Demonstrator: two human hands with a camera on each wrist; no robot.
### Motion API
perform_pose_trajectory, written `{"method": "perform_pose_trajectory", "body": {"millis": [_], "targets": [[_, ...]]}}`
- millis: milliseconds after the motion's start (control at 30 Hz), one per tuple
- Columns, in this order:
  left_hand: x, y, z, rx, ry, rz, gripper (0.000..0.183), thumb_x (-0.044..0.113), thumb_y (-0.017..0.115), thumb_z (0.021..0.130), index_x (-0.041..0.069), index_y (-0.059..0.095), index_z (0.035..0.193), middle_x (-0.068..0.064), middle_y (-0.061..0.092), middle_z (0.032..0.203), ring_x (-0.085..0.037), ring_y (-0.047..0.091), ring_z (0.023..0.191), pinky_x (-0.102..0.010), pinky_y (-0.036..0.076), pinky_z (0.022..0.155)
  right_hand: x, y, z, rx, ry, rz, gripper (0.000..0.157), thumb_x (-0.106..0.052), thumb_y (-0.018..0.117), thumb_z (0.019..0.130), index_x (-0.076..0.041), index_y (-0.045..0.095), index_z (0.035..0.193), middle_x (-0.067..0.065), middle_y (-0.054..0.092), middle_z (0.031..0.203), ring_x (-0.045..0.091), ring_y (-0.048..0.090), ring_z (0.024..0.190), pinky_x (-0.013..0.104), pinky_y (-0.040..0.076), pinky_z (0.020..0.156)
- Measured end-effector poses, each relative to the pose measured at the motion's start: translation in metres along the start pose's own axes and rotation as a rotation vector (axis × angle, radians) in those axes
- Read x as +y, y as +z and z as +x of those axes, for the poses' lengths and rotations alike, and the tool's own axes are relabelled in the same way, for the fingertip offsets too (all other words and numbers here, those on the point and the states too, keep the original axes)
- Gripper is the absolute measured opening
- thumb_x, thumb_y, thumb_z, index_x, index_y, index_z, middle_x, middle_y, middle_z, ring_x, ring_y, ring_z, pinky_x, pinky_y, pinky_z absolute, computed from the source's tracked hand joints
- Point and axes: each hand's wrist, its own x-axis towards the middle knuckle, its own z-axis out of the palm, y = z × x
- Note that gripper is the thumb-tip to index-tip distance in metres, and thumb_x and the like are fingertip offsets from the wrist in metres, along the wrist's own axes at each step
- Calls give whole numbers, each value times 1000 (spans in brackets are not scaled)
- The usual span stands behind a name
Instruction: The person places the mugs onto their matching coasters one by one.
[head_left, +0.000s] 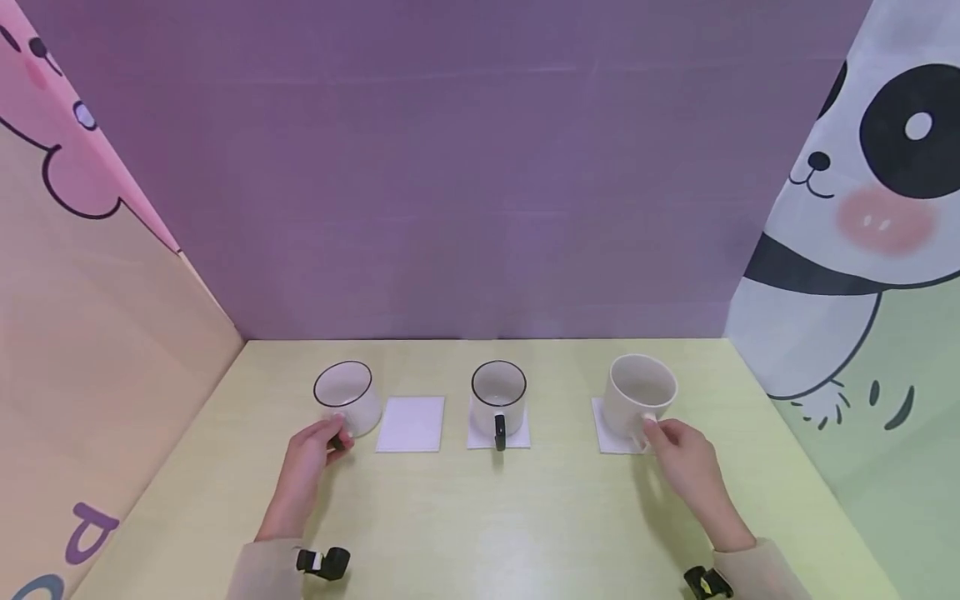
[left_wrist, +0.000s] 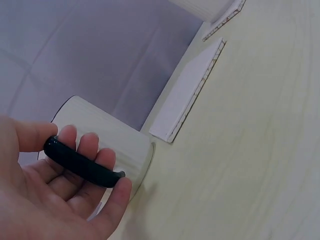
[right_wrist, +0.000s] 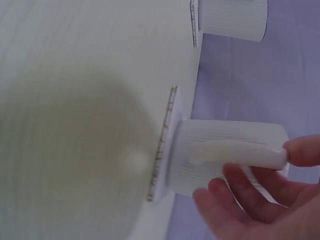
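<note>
My left hand (head_left: pixel 307 462) grips the black handle (left_wrist: pixel 82 167) of a white mug with a dark rim (head_left: pixel 362 410). Its fingers go through the loop, with the thumb on the upper end. This mug is upright, low over the table, just left of a bare white square coaster (head_left: pixel 410 425). On the far right, my right hand (head_left: pixel 688 462) holds the white handle (right_wrist: pixel 240 152) of a plain white mug (head_left: pixel 624 408). The thumb presses the handle's top while the other fingers bend beneath it. That mug stands on a white coaster (head_left: pixel 604 437).
Between the hands, a white mug with a dark rim (head_left: pixel 489 412) rests on another coaster (head_left: pixel 522 440), its black handle facing me. A purple wall (head_left: pixel 480 208) rises behind the pale table (head_left: pixel 480 517). Printed panels flank both sides.
</note>
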Motion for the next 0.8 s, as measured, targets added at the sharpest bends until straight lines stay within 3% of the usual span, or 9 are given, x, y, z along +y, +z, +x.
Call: {"method": "perform_pose_trajectory", "body": {"millis": [100,267,400,600,800], "targets": [[1,-1,1,-20,11,26,36,23,46,109,-8,62,98,-3,60,87,-16,59,89,-26,53,87,-8,-5,-5,54,-74,-181,42,-30,54,104,8,68,114,27,69,113,42,64,104,54,51,84],[3,-3,1,-54,27,49,38,25,46,110,-7,62,97,-4,61,90,-17,59,92,-26,53,89,-23,-9,-11,206,-213,-294,33,-23,57,100,6,70,108,25,69,106,44,64,99,58,52,75],[4,-5,0,-65,26,52,38,26,45,110,-7,62,100,-4,60,91,-17,59,93,-25,53,89,-39,-4,-13,281,-346,-262,23,-14,62,95,5,72,104,21,70,100,41,64,93,56,52,71],[4,-6,0,-67,24,34,38,25,44,110,-7,62,101,-3,60,90,-17,59,93,-26,53,90,-60,16,-14,255,-531,-127,17,-8,68,93,1,72,106,14,71,105,34,67,97,52,53,82],[3,-7,2,-76,14,25,38,26,45,110,-6,63,99,-3,60,90,-16,59,93,-26,53,89,-75,41,-9,248,-713,-80,21,-6,74,88,-2,72,109,9,72,109,30,66,104,46,51,91]]}}
